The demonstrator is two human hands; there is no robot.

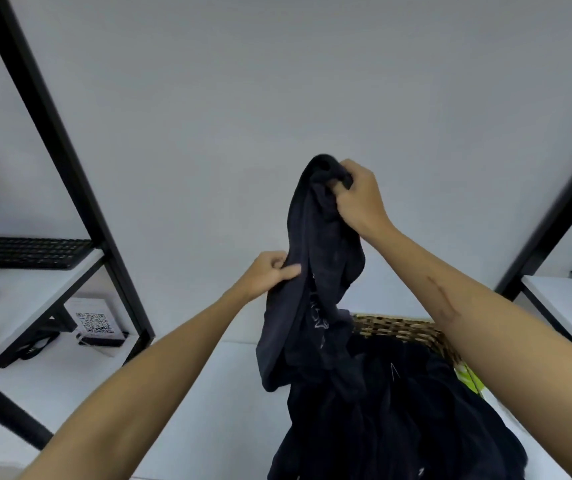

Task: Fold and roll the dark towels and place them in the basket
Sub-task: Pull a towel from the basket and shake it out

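Note:
A dark towel hangs in the air above the table, bunched and crumpled. My right hand grips its top end, held high. Lower and to the left, my left hand pinches the towel's edge between thumb and fingers. The towel's lower end drops onto a pile of more dark towels heaped in front of and partly over a woven wicker basket. Only the basket's far rim shows behind the pile.
A white table carries the pile. A black-framed shelf at the left holds a black keyboard, with a QR-code card below it. Another black-framed shelf stands at the right. A green-and-white item peeks out by the basket.

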